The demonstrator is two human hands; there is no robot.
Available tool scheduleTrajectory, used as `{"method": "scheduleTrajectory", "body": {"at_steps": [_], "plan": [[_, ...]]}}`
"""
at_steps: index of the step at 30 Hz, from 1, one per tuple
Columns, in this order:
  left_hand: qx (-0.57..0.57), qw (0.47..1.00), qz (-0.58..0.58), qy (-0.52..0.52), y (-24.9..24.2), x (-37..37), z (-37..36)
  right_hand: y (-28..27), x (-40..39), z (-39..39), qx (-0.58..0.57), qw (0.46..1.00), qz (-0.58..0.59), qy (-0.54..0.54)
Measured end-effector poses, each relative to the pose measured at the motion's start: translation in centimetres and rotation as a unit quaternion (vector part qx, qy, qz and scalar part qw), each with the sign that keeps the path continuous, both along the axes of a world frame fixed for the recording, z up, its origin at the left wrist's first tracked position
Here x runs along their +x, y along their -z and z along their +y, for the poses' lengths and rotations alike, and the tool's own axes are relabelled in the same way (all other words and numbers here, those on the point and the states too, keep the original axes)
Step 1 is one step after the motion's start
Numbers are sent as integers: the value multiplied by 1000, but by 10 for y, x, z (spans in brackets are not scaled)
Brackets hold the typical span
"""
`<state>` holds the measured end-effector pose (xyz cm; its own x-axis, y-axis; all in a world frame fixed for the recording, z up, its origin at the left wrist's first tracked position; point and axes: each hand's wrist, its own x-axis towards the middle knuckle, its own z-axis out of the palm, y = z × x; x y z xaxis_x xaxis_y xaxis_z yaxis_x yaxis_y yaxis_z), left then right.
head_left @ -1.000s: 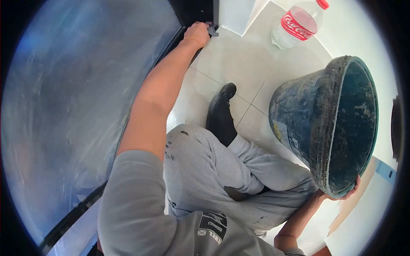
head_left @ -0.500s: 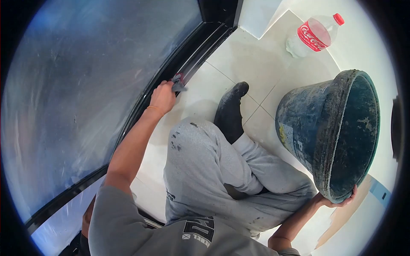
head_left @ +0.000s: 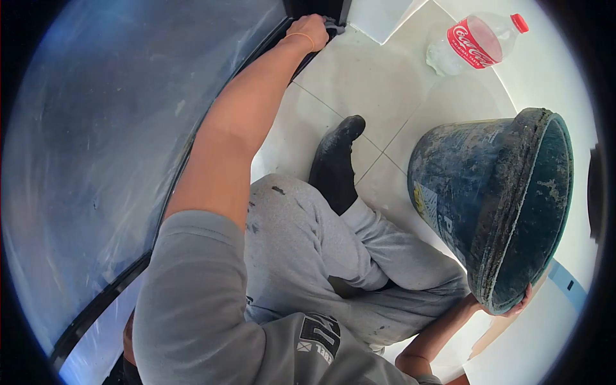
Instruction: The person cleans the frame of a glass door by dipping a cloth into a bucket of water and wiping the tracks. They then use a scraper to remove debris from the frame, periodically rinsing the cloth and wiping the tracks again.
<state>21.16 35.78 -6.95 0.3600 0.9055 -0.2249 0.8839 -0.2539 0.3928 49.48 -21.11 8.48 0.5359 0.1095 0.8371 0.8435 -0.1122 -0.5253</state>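
At far left our left hand [head_left: 309, 30] grips a grey cloth [head_left: 337, 29] at the far end of the black frame [head_left: 115, 289], while at near right our right hand [head_left: 521, 302] holds the bucket [head_left: 459, 173] by its near rim, our foot [head_left: 335, 163] lies between frame and bucket, and a bottle [head_left: 475, 42] sits far right.

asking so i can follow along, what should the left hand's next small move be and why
Probably draw the grey rag back along the black frame toward the body. The left hand appears to hold it near the frame's far corner, and the frame runs back beside the outstretched arm. The right hand is busy gripping the tilted bucket.
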Motion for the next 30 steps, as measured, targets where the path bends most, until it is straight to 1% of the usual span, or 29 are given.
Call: {"method": "scheduleTrajectory", "body": {"at_steps": [1, 3, 5, 6, 7, 8, 9, 10, 12, 13, 14, 16, 17, 18, 19, 20, 21, 22, 23, 25, 28, 29, 30], "plan": [[-5, 1000, 6, 0, -5, -5, -5, 0, 4, -2, 52, 996, 77, 9], [-10, 1000, 17, 15, -4, -37, -25, -3, -2, 6, 71, 991, 108, 23], [-9, 997, -1, 71, -1, -86, -53, -3, -5, 5, 89, 988, 121, 28], [10, 997, 1, 71, -9, -111, -77, -2, -5, 4, 99, 987, 121, 22], [15, 999, 20, 48, -4, -137, -95, 1, -6, 6, 109, 986, 124, 14], [-35, 996, 72, 26, -9, -158, -112, -4, -16, 16, 122, 980, 153, 14], [-59, 989, 132, 10, -24, -170, -131, -5, -24, 22, 70, 993, 88, 25], [-80, 984, 157, -8, -30, -181, -142, -6, -30, 25, 15, 999, 21, 34], [-97, 981, 166, -11, -42, -185, -146, -7, -32, 30, -32, 998, -50, 21], [-105, 980, 168, -11, -48, -185, -146, -5, -29, 27, -26, 998, -51, 1], [-61, 988, 142, -10, -51, -177, -147, -1, -21, 17, -18, 999, -31, -11], [75, 997, 21, -2, -50, -153, -139, 10, 3, -14, -3, 999, 34, -30], [134, 989, -50, 37, -47, -141, -127, 11, 6, -17, -2, 999, 38, -33], [146, 985, -85, 20, -44, -123, -112, 11, 9, -20, -1, 998, 43, -35], [127, 986, -106, -5, -43, -103, -95, 11, 4, -13, -3, 999, 9, -31], [132, 979, -147, -40, -37, -86, -82, 9, -3, -4, -4, 999, -26, -28], [164, 974, -150, -47, -22, -73, -65, 5, -10, 4, -39, 997, -60, -20], [192, 963, -185, -42, -6, -60, -53, 0, -18, 13, -73, 993, -96, -12], [133, 967, -194, -94, -13, -43, -55, -2, -18, 15, -86, 989, -116, -5], [86, 980, -158, -86, -16, -25, -51, -2, -14, 13, -93, 986, -138, 9], [58, 970, -222, -80, 3, -11, -42, 2, -6, 4, -86, 982, -167, -9], [30, 959, -257, -115, 13, -10, -33, 4, -2, 2, -84, 980, -180, -23], [2, 945, -292, -149, 24, -7, -21, 4, 1, -1, -73, 990, -119, -20]]}}
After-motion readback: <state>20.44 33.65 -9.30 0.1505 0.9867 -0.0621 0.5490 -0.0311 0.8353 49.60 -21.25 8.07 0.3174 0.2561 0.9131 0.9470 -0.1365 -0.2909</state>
